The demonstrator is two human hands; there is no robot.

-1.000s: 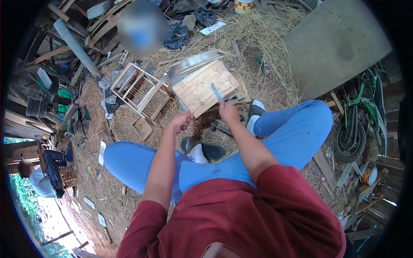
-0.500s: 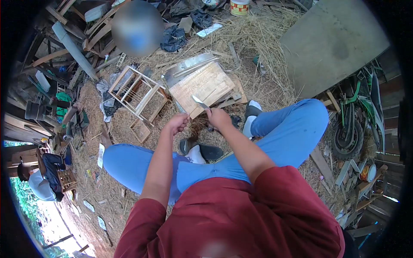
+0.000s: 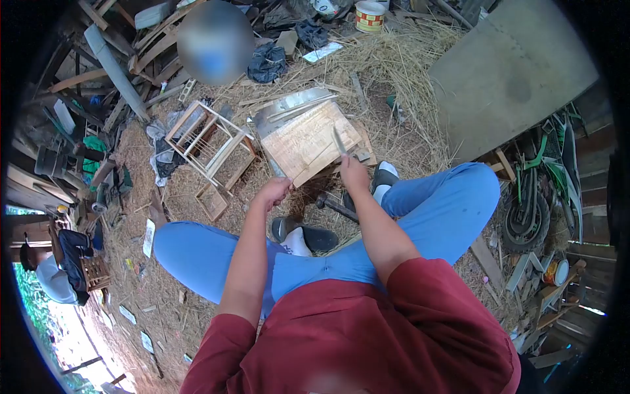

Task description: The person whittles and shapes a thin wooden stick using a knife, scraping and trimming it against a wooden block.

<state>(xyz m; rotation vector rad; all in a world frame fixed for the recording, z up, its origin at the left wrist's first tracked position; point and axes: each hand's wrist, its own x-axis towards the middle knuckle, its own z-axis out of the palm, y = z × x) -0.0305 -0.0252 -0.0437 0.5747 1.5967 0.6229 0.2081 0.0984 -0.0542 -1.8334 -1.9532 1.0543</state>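
My right hand (image 3: 355, 176) is closed around the handle of a knife (image 3: 338, 140), its blade pointing away from me over the right part of a wooden board (image 3: 308, 134). At the board's near left corner, the fingers of my left hand (image 3: 274, 192) are pinched together. They appear to hold the near end of a thin wooden strip (image 3: 315, 163), which slants across the board toward the knife. Below the board, a hammer (image 3: 338, 209) lies between my feet, close to my right forearm.
Left of the board stands a small wooden frame with slats (image 3: 213, 144). Straw (image 3: 400, 72) covers the ground. A large flat panel (image 3: 505, 85) and a green motorbike (image 3: 538, 171) are on the right. A person (image 3: 59, 269) sits at far left; another, blurred, is at the back.
The knife and my right hand have moved right, away from my left hand. The hammer, mostly hidden before, now shows. My left hand has shifted only slightly.
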